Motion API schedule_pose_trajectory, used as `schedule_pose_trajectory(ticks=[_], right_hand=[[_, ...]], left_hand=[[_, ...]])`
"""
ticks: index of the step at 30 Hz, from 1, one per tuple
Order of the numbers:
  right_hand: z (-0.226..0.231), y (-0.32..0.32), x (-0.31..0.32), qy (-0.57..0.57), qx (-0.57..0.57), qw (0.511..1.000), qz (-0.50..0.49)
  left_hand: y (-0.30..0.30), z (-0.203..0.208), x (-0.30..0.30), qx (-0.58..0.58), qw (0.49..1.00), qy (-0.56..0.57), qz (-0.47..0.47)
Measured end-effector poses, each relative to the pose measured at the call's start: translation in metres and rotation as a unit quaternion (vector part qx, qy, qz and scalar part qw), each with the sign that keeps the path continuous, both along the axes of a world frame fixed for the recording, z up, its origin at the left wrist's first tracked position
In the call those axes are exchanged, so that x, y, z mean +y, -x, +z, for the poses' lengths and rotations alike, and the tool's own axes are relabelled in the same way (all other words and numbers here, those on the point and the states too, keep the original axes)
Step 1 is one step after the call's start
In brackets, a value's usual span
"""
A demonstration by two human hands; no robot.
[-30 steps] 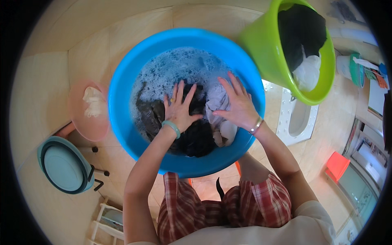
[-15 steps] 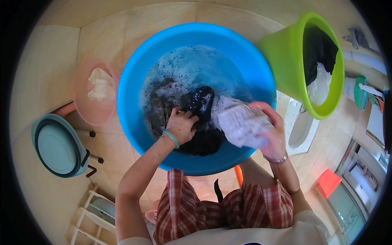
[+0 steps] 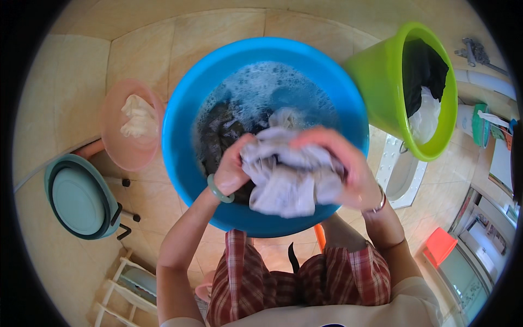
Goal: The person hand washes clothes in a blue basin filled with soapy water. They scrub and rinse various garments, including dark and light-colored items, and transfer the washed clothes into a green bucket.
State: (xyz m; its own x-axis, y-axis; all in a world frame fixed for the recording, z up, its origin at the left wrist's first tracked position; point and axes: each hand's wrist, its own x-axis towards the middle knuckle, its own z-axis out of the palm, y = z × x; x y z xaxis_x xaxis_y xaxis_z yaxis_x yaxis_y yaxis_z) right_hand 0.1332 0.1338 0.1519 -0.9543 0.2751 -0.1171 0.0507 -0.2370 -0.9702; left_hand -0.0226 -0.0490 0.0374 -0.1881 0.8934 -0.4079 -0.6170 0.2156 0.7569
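A wet, bunched whitish-lavender garment [image 3: 291,180] is held up over the large blue basin [image 3: 182,82]. My left hand [image 3: 231,166] grips its left edge, and my right hand [image 3: 346,163], somewhat blurred, is closed around its right side. The garment's exact kind does not show. Below it, soapy water [image 3: 261,82] with white suds fills the basin. Dark wet clothes [image 3: 215,136] lie in the water at the left, partly hidden by my left hand and the garment.
A tall green bucket [image 3: 376,82] holding black and white clothes stands at the right rear. On the left are a pink basin [image 3: 117,147] with a cream cloth [image 3: 139,116] and a grey-green folding basin [image 3: 79,199]. A white squat toilet [image 3: 400,174] lies right of the blue basin.
My left hand has left the dark clothes and taken hold of the pale garment. My right hand has brought the garment leftward to the middle of the basin.
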Motion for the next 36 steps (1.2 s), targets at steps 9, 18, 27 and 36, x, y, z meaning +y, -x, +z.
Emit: schedule_pose_trajectory(ticks=[9, 18, 27, 36], right_hand=[[-0.127, 0.024, 0.036, 0.013, -0.181, 0.969, -0.166], [-0.151, -0.005, 0.01, -0.248, -0.147, 0.942, -0.174], [-0.129, -0.043, -0.015, -0.471, -0.448, 0.758, 0.061], [-0.144, -0.057, -0.056, -0.436, -0.439, 0.701, 0.355]], left_hand=[[0.024, -0.053, 0.003, -0.089, 0.944, 0.147, 0.281], [-0.031, -0.009, 0.02, 0.288, 0.934, 0.115, -0.177], [-0.042, -0.05, -0.028, 0.716, 0.649, 0.097, -0.239], [-0.007, 0.038, -0.02, 0.224, 0.958, 0.166, 0.063]])
